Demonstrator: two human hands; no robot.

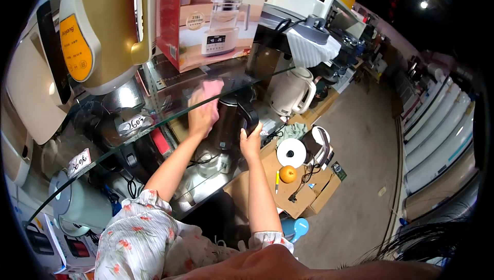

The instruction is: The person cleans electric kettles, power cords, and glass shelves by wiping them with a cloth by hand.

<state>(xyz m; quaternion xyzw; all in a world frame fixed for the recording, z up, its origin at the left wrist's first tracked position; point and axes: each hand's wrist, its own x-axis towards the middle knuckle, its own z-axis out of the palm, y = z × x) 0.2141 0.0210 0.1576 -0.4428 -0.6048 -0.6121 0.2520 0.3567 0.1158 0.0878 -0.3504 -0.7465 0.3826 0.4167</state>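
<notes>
A pink cloth (pixel 212 89) is in my left hand (pixel 202 116), whose fingers are closed around it. That hand is beside the upper part of a dark electric kettle (pixel 225 125); whether the cloth touches the kettle I cannot tell. My right hand (pixel 250 140) grips the lower end of the kettle's black handle (pixel 249 114). The kettle looks upright, below the glass shelf (pixel 177 112), whose edge crosses the view near my left hand. A cream kettle (pixel 292 92) stands to the right of the dark one.
Above, the glass shelf bears a gold kettle (pixel 110 28) and a boxed appliance (pixel 216 22). At right, a cardboard box (pixel 301 203) carries an orange fruit (pixel 287 174), a yellow marker (pixel 277 182), a white lid (pixel 291 152) and a cable. A pale green kettle (pixel 85 205) is at lower left.
</notes>
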